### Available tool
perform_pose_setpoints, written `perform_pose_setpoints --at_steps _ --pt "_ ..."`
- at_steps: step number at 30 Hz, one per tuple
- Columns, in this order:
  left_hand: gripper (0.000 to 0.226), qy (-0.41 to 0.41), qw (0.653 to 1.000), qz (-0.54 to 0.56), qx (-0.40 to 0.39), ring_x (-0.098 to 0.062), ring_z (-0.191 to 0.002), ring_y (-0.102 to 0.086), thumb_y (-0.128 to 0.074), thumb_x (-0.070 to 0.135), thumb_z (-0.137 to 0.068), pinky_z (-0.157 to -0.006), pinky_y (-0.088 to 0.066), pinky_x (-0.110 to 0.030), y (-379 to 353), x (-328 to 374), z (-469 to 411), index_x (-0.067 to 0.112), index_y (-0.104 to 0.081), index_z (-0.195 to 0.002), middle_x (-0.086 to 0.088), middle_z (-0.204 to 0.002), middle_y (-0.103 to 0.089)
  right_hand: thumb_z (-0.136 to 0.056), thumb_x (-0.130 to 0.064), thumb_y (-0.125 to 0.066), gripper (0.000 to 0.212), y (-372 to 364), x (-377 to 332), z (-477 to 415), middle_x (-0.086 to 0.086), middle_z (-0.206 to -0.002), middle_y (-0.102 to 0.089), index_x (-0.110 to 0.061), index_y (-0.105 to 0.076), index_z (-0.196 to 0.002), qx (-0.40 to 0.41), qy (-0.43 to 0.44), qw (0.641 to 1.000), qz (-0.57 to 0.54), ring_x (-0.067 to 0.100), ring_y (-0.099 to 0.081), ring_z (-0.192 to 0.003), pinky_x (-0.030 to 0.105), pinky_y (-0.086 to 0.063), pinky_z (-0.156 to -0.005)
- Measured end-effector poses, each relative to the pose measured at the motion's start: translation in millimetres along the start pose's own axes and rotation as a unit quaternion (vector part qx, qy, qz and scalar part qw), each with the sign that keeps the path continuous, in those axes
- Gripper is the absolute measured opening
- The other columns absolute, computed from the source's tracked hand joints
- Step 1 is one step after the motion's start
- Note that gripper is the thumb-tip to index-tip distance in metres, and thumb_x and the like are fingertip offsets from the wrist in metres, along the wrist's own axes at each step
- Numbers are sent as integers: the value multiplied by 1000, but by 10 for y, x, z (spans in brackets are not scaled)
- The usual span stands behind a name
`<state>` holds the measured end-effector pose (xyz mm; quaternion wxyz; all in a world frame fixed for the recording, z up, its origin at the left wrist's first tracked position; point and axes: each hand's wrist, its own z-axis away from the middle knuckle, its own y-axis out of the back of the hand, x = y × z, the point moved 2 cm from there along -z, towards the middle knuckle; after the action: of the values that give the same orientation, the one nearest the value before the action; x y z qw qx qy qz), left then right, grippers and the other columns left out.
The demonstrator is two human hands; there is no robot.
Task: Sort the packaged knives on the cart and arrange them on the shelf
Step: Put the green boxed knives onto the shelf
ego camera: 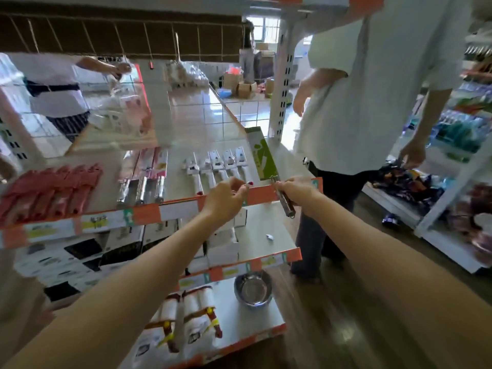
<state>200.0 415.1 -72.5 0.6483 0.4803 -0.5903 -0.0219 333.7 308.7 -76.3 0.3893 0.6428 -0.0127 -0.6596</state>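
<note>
My right hand (295,190) grips the steel handle of a packaged knife (262,155) in a green and white sleeve, whose far end lies on the top shelf (186,129) near its right end. My left hand (226,197) hovers at the shelf's orange front edge with loosely curled fingers and holds nothing. On the shelf lie several white-handled packaged knives (215,166), steel-handled ones in pink sleeves (149,177), and red packs (50,190) at the left.
A person in a white shirt (372,97) stands close at the right of the shelf. Lower shelves hold white boxes (80,251), a steel bowl (253,288) and wrapped rolls (186,315). Another person (53,86) stands behind the shelf at the left.
</note>
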Motion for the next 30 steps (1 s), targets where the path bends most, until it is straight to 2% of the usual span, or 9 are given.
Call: perform_pose_setpoints --at_steps 3,8,10,12,17,19,22,28,30 --pt "27 4 1000 -23 -4 -18 -98 -61 -48 25 -94 -78 -43 -23 -197 99 -260 11 -61 -112 -6 -112 -66 -89 -25 -60 32 161 38 -305 3 -65 -54 5 -66 -98 -8 1 1000 11 15 -52 -60 20 -44 -53" --pt "26 28 994 -104 3 -20 -103 -58 -47 24 -93 -83 -41 -24 -362 115 -566 12 -62 -111 -7 -114 -65 -86 -28 -61 38 275 64 -790 22 -96 -70 9 -67 -93 -17 6 1000 17 28 -64 -78 36 -50 -71" --pt "26 37 993 -112 7 -23 -106 -57 -47 23 -93 -89 -43 -28 -391 100 -649 11 -61 -111 -8 -115 -64 -86 -27 -61 30 286 60 -928 20 -95 -71 2 -66 -80 -28 1 999 16 31 -67 -86 40 -53 -80" --pt "25 45 992 -115 13 -25 -104 -58 -47 23 -93 -91 -44 -32 -404 106 -716 11 -61 -111 -8 -112 -65 -87 -24 -61 24 280 56 -1045 17 -85 -69 -2 -64 -76 -38 -7 999 -2 28 -67 -79 40 -54 -80" --pt "23 62 991 -105 46 -20 -101 -60 -48 21 -93 -89 -45 -28 -389 156 -865 12 -61 -109 -7 -114 -64 -80 -27 -66 32 230 56 -1318 16 -99 -68 -1 -65 -98 -63 -21 998 -8 32 -66 -92 40 -54 -81" --pt "23 57 992 -107 46 -21 -102 -60 -48 19 -93 -89 -45 -28 -396 168 -892 10 -60 -110 -6 -119 -62 -76 -27 -67 33 202 80 -1442 18 -101 -68 -1 -66 -97 -65 -19 998 -12 33 -66 -94 43 -55 -85" --pt "24 54 991 -115 43 -21 -99 -61 -49 19 -93 -86 -44 -25 -433 167 -931 9 -60 -112 -7 -119 -63 -79 -29 -64 34 224 58 -1423 14 -100 -69 -2 -66 -99 -64 -15 998 -6 30 -66 -93 37 -56 -79" --pt "26 67 985 -151 45 -19 -107 -58 -49 25 -93 -85 -40 -22 -475 199 -1023 15 -61 -113 -2 -119 -63 -90 -25 -56 30 197 129 -1446 17 -100 -66 3 -64 -100 -60 39 997 14 20 -54 -81 23 -38 -55" --pt "26 66 983 -165 44 -16 -108 -57 -48 26 -93 -80 -35 -19 -488 210 -1039 17 -60 -114 -1 -119 -63 -91 -29 -54 34 183 154 -1482 18 -103 -66 2 -64 -101 -48 53 997 32 21 -54 -81 24 -38 -57"
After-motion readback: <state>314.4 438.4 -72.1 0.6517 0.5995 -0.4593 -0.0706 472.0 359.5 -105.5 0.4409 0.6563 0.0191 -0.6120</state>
